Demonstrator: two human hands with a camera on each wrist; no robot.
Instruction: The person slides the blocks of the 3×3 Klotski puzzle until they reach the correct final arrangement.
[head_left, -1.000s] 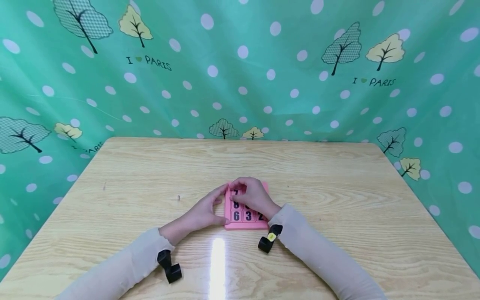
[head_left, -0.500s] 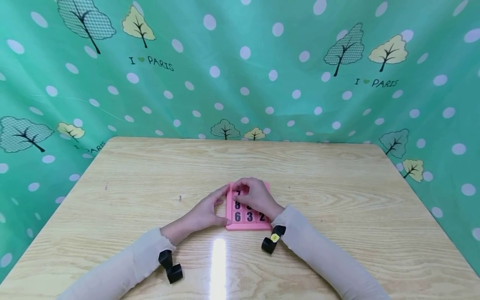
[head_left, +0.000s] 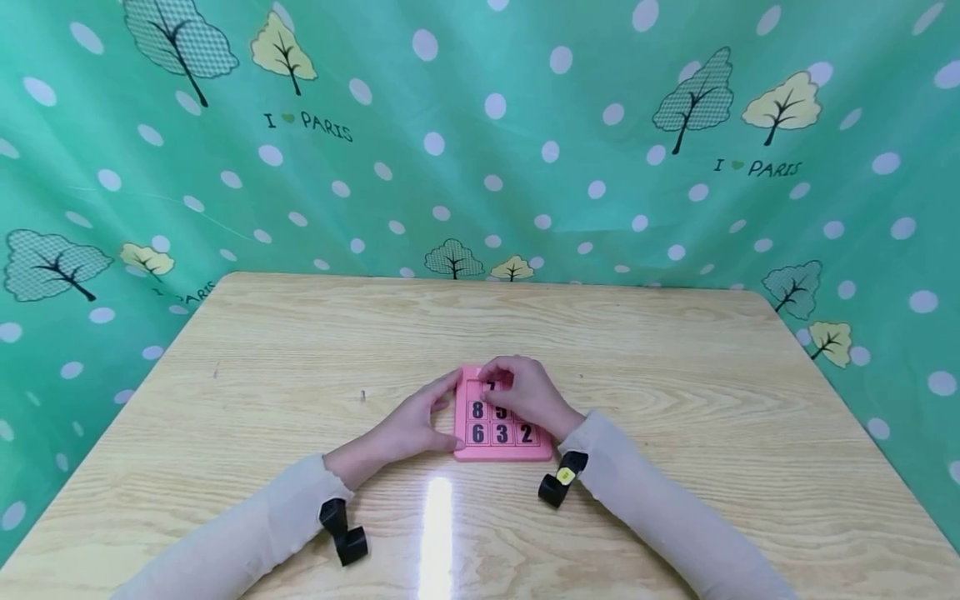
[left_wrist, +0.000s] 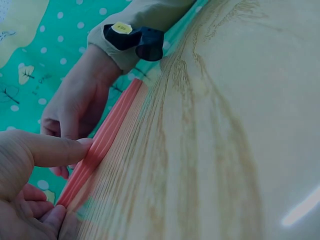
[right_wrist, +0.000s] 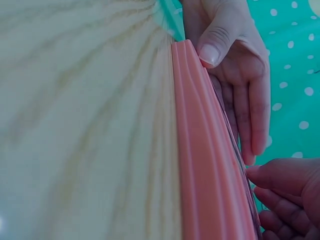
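A pink sliding number puzzle [head_left: 502, 454] lies on the table, with black digits 8, 5, 6, 3 and 2 showing. Along its left side, my left hand [head_left: 408, 423] grips the frame, thumb at the near corner and index finger at the far corner. My right hand [head_left: 528, 392] is over the upper part, its thumb and index fingertips touching the 7 tile [head_left: 492, 386], which sits between the left and middle columns. A gap shows at the top left. Upper right tiles are hidden beneath this hand. The wrist views show the puzzle's ribbed pink side [right_wrist: 200, 140] edge-on.
The light wood table [head_left: 300, 358] surrounds the puzzle. A green curtain [head_left: 480, 150] with dots and trees hangs behind and at both sides. Black wrist cameras [head_left: 350, 543] are strapped to both sleeves. A bright light reflection lies on the near tabletop.
The 7 tile has slid right from above the 8, carried along by my right hand, and a gap has appeared at top left. My left hand keeps its place on the frame.
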